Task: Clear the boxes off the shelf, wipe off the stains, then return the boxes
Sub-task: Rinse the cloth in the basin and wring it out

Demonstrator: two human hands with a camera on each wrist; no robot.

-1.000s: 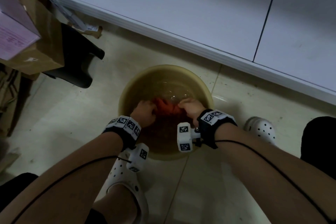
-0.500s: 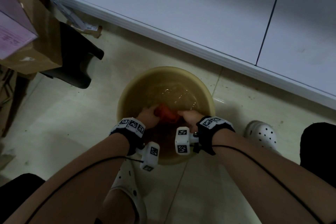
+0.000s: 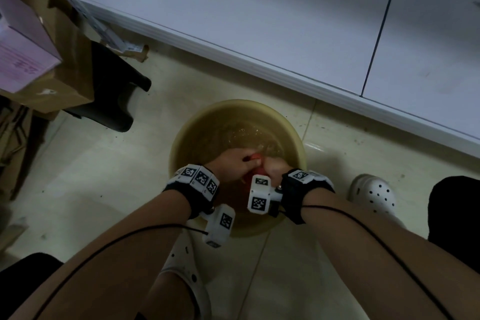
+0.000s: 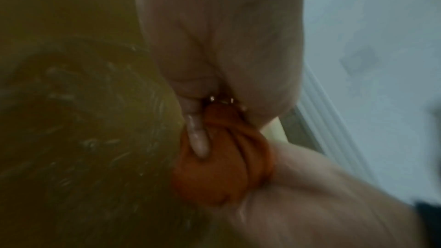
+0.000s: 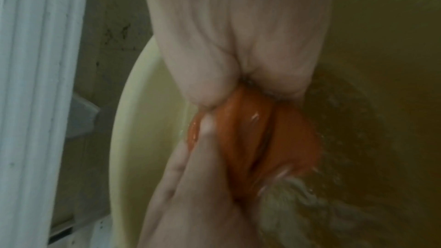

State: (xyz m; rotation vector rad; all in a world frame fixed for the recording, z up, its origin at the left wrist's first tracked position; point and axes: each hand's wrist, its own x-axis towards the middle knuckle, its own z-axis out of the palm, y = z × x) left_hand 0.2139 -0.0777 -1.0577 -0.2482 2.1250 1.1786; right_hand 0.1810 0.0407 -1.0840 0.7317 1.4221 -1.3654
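Water could slop over the basin [image 3: 181, 143] rim at lower centre: my left hand [image 3: 233, 162] and right hand [image 3: 272, 167] both clamp the cloth [image 4: 222, 159]; boxes [image 3: 39, 65] wait upper left.

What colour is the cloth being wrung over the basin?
Orange; the bunched wet cloth shows best in the right wrist view, held between both hands.

A basin [image 3: 179, 153] sits on the floor [image 3: 78, 176] just in front of the shelf [image 3: 259, 21]. Both hands, left [image 3: 232, 163] and right [image 3: 275, 167], meet inside it around a cloth [image 3: 255, 157]. Boxes [image 3: 39, 60] are stacked off to the left, with a stool [image 3: 114, 91] beside them. A shoe [image 3: 374, 192] stands right of the basin.
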